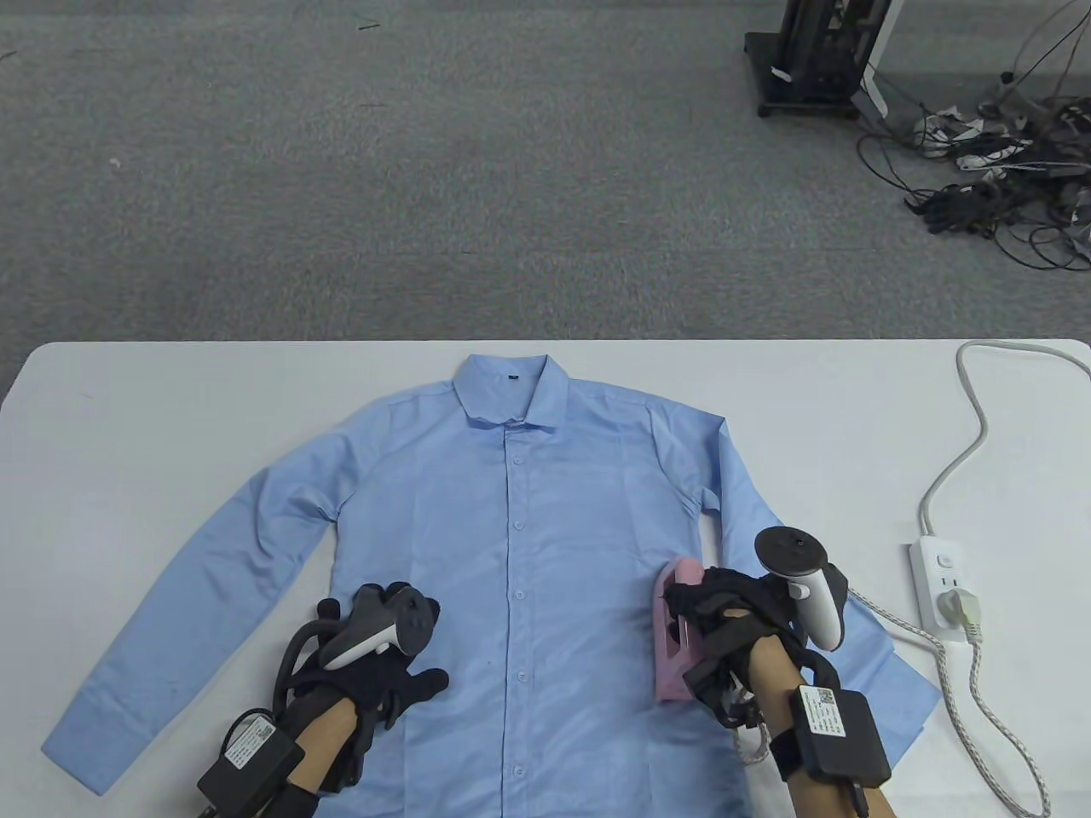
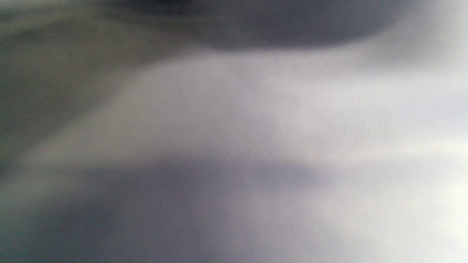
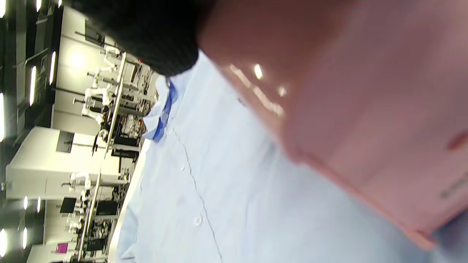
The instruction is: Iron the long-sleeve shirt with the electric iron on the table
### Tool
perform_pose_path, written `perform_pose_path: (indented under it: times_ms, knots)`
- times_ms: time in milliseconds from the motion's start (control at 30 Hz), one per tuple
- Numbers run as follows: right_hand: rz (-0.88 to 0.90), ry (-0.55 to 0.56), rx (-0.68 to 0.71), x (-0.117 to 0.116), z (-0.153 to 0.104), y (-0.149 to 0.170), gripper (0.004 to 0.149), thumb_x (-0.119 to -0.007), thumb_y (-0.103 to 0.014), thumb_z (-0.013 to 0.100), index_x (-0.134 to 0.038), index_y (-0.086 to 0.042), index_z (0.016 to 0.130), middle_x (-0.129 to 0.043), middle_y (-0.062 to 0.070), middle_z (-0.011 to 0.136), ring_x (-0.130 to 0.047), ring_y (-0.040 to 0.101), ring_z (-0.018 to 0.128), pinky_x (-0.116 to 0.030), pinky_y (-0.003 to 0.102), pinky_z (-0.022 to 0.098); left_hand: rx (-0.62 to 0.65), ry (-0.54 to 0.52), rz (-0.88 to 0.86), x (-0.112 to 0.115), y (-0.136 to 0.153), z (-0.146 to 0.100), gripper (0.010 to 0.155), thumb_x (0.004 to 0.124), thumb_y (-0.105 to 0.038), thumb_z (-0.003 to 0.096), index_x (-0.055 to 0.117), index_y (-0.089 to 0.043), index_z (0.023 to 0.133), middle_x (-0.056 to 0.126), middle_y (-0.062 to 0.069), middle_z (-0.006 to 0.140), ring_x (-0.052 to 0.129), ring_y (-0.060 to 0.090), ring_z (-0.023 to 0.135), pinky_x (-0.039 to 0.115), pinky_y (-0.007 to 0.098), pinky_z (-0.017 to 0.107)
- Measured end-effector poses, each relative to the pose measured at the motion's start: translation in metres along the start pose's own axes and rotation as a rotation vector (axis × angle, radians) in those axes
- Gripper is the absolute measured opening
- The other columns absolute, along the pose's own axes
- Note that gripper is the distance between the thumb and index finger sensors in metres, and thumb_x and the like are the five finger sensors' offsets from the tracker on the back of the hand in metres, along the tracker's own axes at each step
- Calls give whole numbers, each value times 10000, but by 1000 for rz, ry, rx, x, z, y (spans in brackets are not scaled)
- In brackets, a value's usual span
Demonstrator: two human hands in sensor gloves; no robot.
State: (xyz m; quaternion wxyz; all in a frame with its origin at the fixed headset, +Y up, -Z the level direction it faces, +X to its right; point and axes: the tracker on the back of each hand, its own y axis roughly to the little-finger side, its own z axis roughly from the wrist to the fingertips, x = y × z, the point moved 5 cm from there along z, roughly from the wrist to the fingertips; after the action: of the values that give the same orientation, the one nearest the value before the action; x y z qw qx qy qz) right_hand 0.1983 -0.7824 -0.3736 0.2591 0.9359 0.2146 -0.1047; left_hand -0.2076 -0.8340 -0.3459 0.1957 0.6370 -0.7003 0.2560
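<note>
Two hands: both of mine are low on the shirt front, one on each side of the button line
Shirt: my light blue long-sleeve shirt (image 1: 511, 545) lies flat and face up on the white table (image 1: 128, 409), collar at the far side, sleeves spread left and right
Left hand: my left hand (image 1: 383, 673) rests palm down on the left front panel, fingers spread out flat, gripping nothing
Right hand: my right hand (image 1: 733, 622) is wrapped around the handle of the pink iron (image 1: 678, 639)
Iron: it sits on the right front panel, near the right sleeve
Cord: a pale cable (image 1: 955, 673) runs right to the white power strip (image 1: 942, 579)
Left wrist view: too blurred to tell anything
</note>
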Motion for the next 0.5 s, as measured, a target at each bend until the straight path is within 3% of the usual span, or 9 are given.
perform_pose_path:
  times_ms: [167,300,500]
  knots:
    - [4,37,-26,1,-4,-2,654,-779,-340,428,-521,137,794,-780,194,653,-953,255,453,-846,462,335,0,-5,1,0,0,0,878,500,-763,247,-8,-501,913,-102,-92,1068,-59,285,1055,23,647,710]
    - [92,41,29,-12,-31,-25,651,-771,-340,436,-507,135,795,-762,209,667,-941,277,475,-831,479,354,0,-7,0,0,0,0,877,501,-763,248,-4,-500,916,-99,-88,1070,-57,286,1057,26,646,711]
    - [3,-144,130,-74,-62,-58,671,-791,-300,412,-474,134,813,-727,227,700,-914,315,534,-806,516,400,2,-10,-1,0,0,1,877,501,-762,249,-2,-498,917,-97,-91,1070,-55,287,1057,29,645,713]
